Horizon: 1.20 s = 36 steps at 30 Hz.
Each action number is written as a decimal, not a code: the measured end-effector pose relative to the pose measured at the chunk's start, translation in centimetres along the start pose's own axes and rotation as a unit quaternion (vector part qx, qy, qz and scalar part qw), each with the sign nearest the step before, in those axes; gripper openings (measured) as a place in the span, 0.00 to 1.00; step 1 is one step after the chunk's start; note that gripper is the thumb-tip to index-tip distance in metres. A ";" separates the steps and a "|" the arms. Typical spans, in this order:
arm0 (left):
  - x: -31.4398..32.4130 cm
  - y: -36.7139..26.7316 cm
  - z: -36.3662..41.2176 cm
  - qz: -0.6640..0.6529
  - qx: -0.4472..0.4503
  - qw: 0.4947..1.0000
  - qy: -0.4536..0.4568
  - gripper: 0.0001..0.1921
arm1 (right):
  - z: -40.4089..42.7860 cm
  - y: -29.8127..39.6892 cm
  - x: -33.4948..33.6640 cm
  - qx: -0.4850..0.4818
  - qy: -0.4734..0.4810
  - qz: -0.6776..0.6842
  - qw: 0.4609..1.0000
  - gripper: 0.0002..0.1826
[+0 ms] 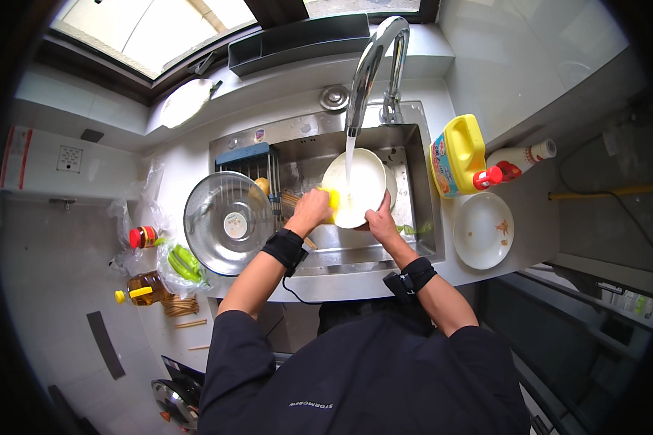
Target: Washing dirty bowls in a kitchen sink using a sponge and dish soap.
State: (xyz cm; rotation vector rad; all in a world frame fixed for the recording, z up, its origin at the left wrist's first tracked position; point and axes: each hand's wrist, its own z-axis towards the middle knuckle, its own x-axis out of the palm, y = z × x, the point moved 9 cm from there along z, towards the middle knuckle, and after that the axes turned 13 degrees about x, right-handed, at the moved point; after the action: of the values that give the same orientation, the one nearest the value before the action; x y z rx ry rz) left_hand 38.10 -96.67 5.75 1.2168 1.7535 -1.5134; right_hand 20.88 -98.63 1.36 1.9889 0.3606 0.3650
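Observation:
My right hand [381,220] grips the lower right rim of a white bowl [364,179], which is tilted over the stainless steel sink [326,247]. My left hand [311,207] holds a yellow sponge [333,205] against the bowl's left side; the hand and sponge are slightly blurred. Water [350,155] runs from the chrome gooseneck faucet [362,81] into the bowl. Behind the bowl, part of another white dish [390,187] shows in the sink. Wooden chopsticks [290,199] lie in the sink, partly hidden by my left hand.
A steel mesh strainer basket [228,261] rests over the sink's left side, by a drying rack [243,155]. On the right stand a yellow detergent jug [457,155] and a white plate [483,231] with food scraps. Green peppers [184,263] and an oil bottle [146,288] are left.

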 end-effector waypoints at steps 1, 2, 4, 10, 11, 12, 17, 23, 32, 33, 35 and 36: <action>-0.4 1.0 0.1 0.110 -0.030 0.993 -0.014 0.12 | -0.2 0.2 0.2 0.000 0.000 0.000 1.000 0.41; -1.3 1.2 -0.2 0.088 -0.021 0.992 -0.093 0.11 | -0.6 0.8 0.4 -0.018 -0.005 -0.010 1.000 0.41; -0.8 1.8 -0.4 0.085 0.001 0.991 -0.099 0.12 | -1.0 1.8 1.1 -0.036 -0.007 -0.020 0.999 0.41; 0.4 -1.9 -0.4 -0.205 -0.046 0.977 0.038 0.20 | 0.0 1.0 -0.2 0.012 -0.038 0.003 0.999 0.41; 0.6 -2.0 -0.6 -0.256 -0.077 0.962 0.047 0.21 | 0.0 1.0 -0.4 0.011 -0.035 0.008 0.999 0.41; 0.0 -2.2 -0.5 -0.194 -0.054 0.977 0.065 0.20 | 0.0 1.1 -0.3 0.009 -0.028 0.012 1.000 0.41; -0.9 2.2 0.2 0.035 -0.071 0.996 -0.045 0.23 | 0.0 0.3 1.3 0.019 0.041 0.058 0.997 0.41; -3.6 -1.4 2.4 -0.055 0.084 0.967 -0.232 0.24 | -0.6 -0.7 3.3 0.114 0.111 0.129 0.979 0.41; -2.3 -5.5 3.0 -0.207 0.149 0.965 -0.062 0.27 | -0.6 0.8 3.4 0.177 0.169 0.162 0.956 0.42; -2.7 -5.5 3.0 -0.182 0.172 0.964 -0.087 0.28 | -0.6 1.0 3.5 0.169 0.160 0.165 0.959 0.41; -2.8 -4.9 3.0 -0.152 0.165 0.966 -0.126 0.28 | -1.0 1.2 3.8 0.161 0.152 0.167 0.961 0.40; -3.4 -4.9 2.9 -0.123 0.159 0.966 -0.163 0.28 | -1.6 1.7 3.7 0.173 0.149 0.165 0.960 0.40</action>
State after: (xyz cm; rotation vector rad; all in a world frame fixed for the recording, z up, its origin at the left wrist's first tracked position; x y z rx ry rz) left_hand 34.93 -100.32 10.23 0.8436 1.5217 -2.0731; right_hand 23.78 -96.53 3.94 2.3482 0.2939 0.8693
